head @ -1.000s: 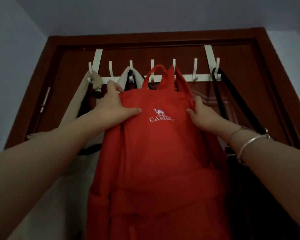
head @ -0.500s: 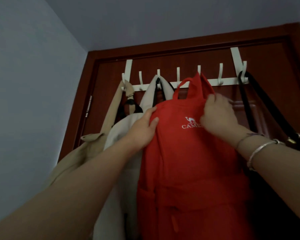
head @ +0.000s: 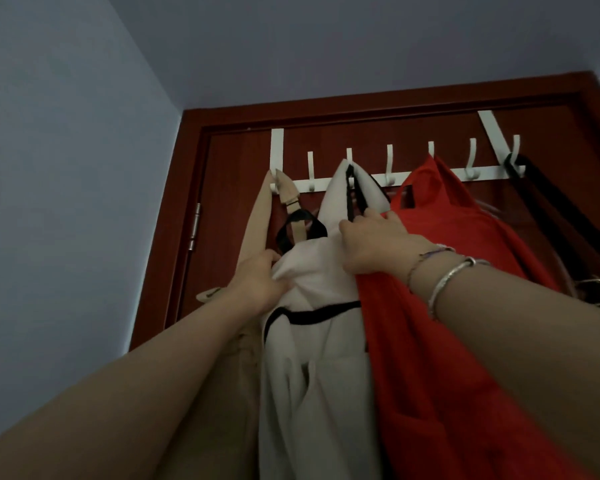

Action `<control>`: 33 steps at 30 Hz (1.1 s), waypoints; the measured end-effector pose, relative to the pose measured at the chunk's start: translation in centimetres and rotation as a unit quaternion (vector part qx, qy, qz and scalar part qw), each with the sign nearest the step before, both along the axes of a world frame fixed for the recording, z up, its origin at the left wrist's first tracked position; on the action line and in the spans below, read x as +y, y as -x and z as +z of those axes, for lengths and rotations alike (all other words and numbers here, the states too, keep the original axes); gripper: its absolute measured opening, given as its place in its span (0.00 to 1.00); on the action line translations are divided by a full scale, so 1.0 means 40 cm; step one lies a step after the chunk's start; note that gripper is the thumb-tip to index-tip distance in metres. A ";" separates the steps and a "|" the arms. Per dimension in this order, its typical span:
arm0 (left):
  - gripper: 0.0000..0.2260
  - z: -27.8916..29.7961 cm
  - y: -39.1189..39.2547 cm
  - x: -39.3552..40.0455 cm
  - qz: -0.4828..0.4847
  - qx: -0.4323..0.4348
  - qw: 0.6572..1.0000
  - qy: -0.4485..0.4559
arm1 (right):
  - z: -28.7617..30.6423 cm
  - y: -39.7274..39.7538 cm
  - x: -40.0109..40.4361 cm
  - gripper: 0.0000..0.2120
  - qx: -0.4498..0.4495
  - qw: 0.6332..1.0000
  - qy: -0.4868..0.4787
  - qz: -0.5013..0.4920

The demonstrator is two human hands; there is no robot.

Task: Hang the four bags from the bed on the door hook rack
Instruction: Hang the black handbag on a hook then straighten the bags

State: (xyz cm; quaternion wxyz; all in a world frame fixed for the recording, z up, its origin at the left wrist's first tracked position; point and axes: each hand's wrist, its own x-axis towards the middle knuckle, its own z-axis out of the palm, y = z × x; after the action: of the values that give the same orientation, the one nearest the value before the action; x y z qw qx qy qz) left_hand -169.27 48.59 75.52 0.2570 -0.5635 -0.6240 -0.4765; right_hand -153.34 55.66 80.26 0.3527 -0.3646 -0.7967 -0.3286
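A white hook rack [head: 430, 178] hangs over the top of the dark red door [head: 222, 188]. Four bags hang from it: a beige bag [head: 257, 216] at the far left hook, a white bag [head: 326, 358] with black trim beside it, a red bag [head: 458, 306] right of that, and a black bag's straps [head: 548, 202] at the far right hook. My left hand [head: 260, 282] pinches the white bag's upper left edge. My right hand [head: 371, 244] presses on the white bag's top right, where it meets the red bag, fingers curled by its black strap.
A pale blue-grey wall [head: 66, 202] stands close on the left, meeting the door frame [head: 361, 105] at the hinge [head: 195, 226]. Several hooks on the rack are bare. The ceiling is above the frame.
Both hands left the red bag and moved left onto the white bag. The view swung left, so the rack sits further right in the frame.
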 end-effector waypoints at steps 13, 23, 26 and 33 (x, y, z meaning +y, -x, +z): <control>0.14 -0.011 0.138 0.051 -0.152 -0.113 0.981 -0.037 | -0.096 0.082 0.086 0.24 0.064 0.998 -0.025 -0.002; 0.38 -0.132 0.276 -0.095 0.060 -0.075 0.995 0.009 | -0.126 0.276 -0.140 0.16 -0.013 0.965 -0.005 0.261; 0.25 -0.158 0.309 -0.083 -0.057 -0.133 0.989 0.036 | -0.141 0.286 -0.135 0.17 -0.086 0.993 -0.035 0.077; 0.08 -0.175 0.361 -0.050 -0.097 -0.204 0.972 -0.057 | -0.168 0.302 -0.106 0.24 -0.151 0.987 0.001 -0.051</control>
State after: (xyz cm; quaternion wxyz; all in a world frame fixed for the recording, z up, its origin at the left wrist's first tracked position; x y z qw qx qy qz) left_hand -183.69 46.57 68.51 0.1082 -0.4966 -0.5771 -0.6392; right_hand -165.42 51.41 73.53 0.2109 -0.3508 -0.8216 -0.3968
